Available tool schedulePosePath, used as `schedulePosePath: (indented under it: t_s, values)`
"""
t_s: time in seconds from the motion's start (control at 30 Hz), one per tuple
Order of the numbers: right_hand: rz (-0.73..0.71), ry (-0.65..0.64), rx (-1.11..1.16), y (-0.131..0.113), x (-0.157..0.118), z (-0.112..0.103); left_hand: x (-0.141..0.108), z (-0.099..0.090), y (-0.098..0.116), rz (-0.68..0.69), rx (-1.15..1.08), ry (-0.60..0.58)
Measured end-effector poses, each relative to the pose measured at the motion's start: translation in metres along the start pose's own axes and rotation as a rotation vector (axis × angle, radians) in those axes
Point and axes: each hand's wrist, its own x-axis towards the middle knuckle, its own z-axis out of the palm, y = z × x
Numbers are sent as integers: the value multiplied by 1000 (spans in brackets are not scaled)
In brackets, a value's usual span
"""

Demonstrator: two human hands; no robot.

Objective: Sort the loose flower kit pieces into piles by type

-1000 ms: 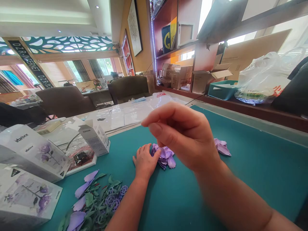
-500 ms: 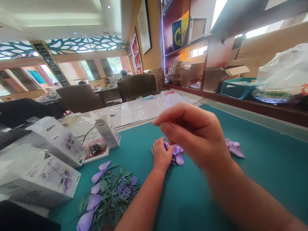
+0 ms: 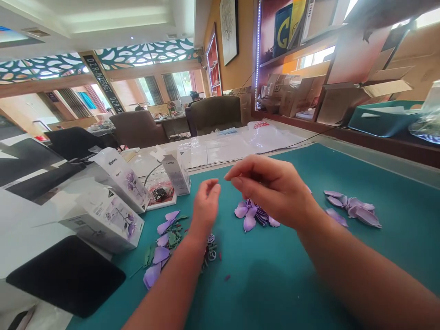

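Note:
My right hand (image 3: 271, 190) is raised above the mat, fingers curled and the thumb tip close to the index fingertip. Anything inside that pinch is hidden. To its left, my left hand (image 3: 206, 204) has its fingers bent towards the thumb, and I cannot make out whether something small sits between them. The two hands are apart, fingertips facing. Below and behind the right hand lies a pile of purple petals (image 3: 250, 222), partly covered by it. Farther right is a second cluster of purple petals (image 3: 364, 213). Green leaves (image 3: 174, 238) and purple wheel-shaped pieces (image 3: 212, 255) lie beside my left forearm.
Printed white flower boxes (image 3: 118, 220) stand at the left, near a black flat object (image 3: 67, 277). A small tray (image 3: 161, 201) holds a dark part. The green mat (image 3: 275, 284) covers the table, with clear plastic sheets (image 3: 220, 149) beyond it. A teal bin (image 3: 381, 120) is on the shelf.
My left hand has left the petal pile and come up beside my right hand's fingertips. The right hand stays pinched. The view has shifted, showing more of both petal groups.

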Motion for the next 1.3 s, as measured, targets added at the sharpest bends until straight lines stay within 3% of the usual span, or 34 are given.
schedulePosePath:
  t_s: [0.1, 0.23, 0.37, 0.47, 0.6, 0.73, 0.93, 1.03, 1.2, 1.3]
  values:
    - [49, -130, -72, 7, -5, 19, -3, -51, 13, -63, -148, 123]
    - [56, -504, -164, 16, -20, 59, -17, -108, 27, -99, -324, 283]
    - [-33, -858, -286, 23, -38, 101, -35, -138, 24, -141, -432, 376]
    - [-142, -964, -390, 27, -48, 129, -46, -145, 14, -176, -494, 392]
    - [-370, -977, -508, 31, -61, 161, -51, -151, 5, -197, -562, 408]
    - [-482, -925, -550, 37, -77, 184, -51, -161, 2, -238, -621, 413]
    - [-560, -816, -568, 42, -83, 189, -52, -165, 3, -303, -670, 398]
    - [-432, -734, -505, 41, -68, 179, -52, -165, 3, -310, -669, 421]
    - [116, -515, -205, 37, -30, 155, -50, -165, 2, -358, -677, 459]
    - [282, -422, -128, 35, -16, 150, -53, -158, 2, -440, -707, 401]
